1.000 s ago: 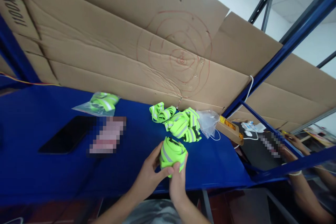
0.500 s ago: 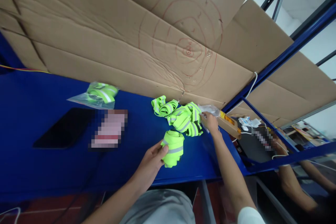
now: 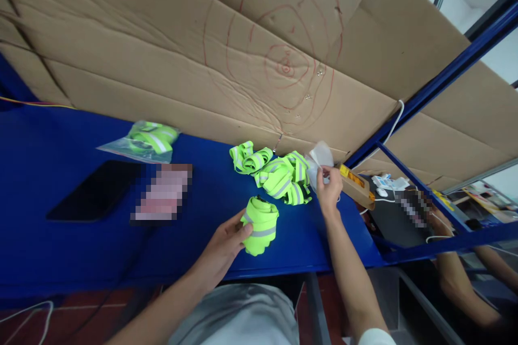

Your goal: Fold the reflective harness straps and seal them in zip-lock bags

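My left hand (image 3: pixel 220 245) grips a rolled neon-yellow reflective band (image 3: pixel 259 222) just above the blue table (image 3: pixel 60 248) near its front edge. My right hand (image 3: pixel 328 190) is pinched on a clear plastic bag (image 3: pixel 319 159), lifted a little off the table. Just left of that bag lies a pile of several rolled reflective bands (image 3: pixel 274 174).
A bagged reflective band (image 3: pixel 145 139) lies at the back left, a black phone (image 3: pixel 91 193) in front of it beside a blurred patch. Cardboard sheets (image 3: pixel 202 64) wall the back. A yellow-brown box (image 3: pixel 355 186) sits at the right. Another person's arm (image 3: pixel 453 269) works beyond the blue frame.
My right hand left the rolled band, reached to the clear bag and now lifts it. The left hand alone keeps hold of the rolled band.
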`<state>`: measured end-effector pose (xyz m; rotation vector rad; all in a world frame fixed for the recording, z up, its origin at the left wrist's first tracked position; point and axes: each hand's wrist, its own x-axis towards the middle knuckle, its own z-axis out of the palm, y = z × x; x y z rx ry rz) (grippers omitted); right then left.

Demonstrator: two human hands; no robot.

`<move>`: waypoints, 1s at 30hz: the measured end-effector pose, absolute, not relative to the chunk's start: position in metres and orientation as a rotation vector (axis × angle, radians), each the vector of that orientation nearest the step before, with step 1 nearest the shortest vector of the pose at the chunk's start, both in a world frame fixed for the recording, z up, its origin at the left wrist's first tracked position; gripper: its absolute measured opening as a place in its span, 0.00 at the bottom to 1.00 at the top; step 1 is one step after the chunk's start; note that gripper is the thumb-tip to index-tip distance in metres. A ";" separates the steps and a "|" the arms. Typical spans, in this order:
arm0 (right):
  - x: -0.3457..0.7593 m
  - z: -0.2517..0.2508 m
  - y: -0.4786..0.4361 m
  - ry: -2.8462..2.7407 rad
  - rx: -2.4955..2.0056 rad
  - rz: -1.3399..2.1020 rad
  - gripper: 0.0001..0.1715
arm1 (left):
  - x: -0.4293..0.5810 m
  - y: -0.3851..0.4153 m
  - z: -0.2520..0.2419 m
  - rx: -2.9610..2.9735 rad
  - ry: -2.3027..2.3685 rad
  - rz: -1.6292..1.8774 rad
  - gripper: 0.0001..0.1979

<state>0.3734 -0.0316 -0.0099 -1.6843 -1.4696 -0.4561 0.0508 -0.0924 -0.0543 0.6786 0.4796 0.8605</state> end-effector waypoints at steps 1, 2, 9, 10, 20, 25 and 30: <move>0.358 -0.010 -0.037 -1.540 -1.608 -0.438 0.18 | 0.051 -0.093 -0.053 0.684 0.473 0.865 0.34; 0.342 -0.012 -0.042 -1.627 -1.528 -0.400 0.16 | 0.052 -0.094 -0.052 0.689 0.464 0.874 0.36; 0.265 -0.031 -0.065 -2.109 -0.989 0.204 0.11 | 0.051 -0.094 -0.055 0.856 0.681 0.946 0.42; 0.263 -0.032 -0.065 -2.104 -0.956 0.315 0.12 | 0.050 -0.094 -0.056 0.888 0.732 0.944 0.42; 0.272 -0.028 -0.060 -2.217 -0.969 0.518 0.17 | 0.042 -0.086 -0.053 1.146 0.870 0.887 0.41; 0.274 -0.022 -0.063 -2.184 -0.966 0.467 0.16 | 0.040 -0.088 -0.049 1.186 0.947 0.851 0.39; 0.274 -0.020 -0.065 -2.320 -0.991 0.460 0.16 | 0.041 -0.091 -0.048 1.189 0.958 0.848 0.41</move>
